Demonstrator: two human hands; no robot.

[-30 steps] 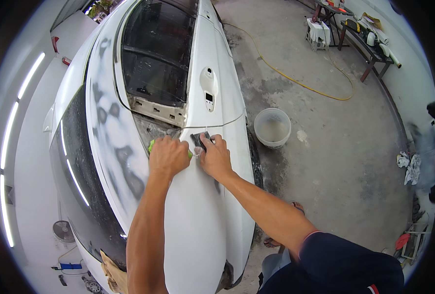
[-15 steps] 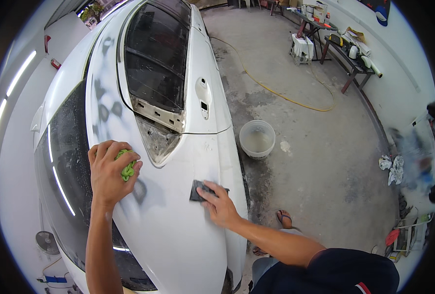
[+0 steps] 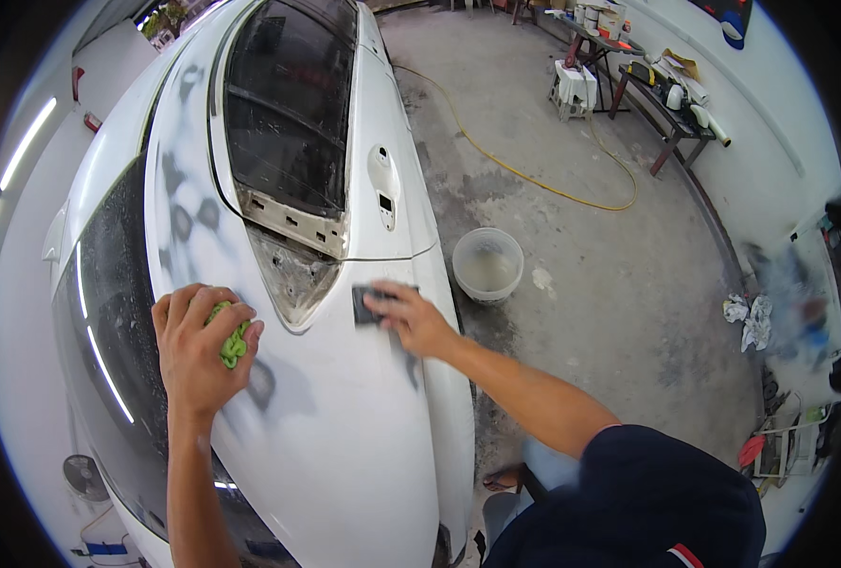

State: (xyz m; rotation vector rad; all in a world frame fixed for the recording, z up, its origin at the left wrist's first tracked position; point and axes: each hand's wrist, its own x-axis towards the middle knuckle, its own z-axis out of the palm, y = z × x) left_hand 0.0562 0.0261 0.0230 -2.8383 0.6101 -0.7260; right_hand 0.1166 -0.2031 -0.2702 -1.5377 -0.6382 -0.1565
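A white car with grey sanded and primed patches along its roof pillar fills the left and middle. My left hand is closed around a crumpled green cloth and rests on the pillar beside the rear glass. My right hand, slightly blurred, presses a flat black sanding block on the white rear panel, just behind the door gap. Part of the block is hidden beneath the fingers. Between my hands is a bare, dirty triangular recess behind the dark side window.
A translucent bucket of cloudy liquid stands on the concrete floor beside the car. A yellow hose curves across the floor. Cluttered benches line the right wall, and crumpled paper lies at the far right.
My right hand has slid the sanding block away from me, up the panel toward the door gap. My left hand keeps its hold on the cloth. The view has shifted slightly.
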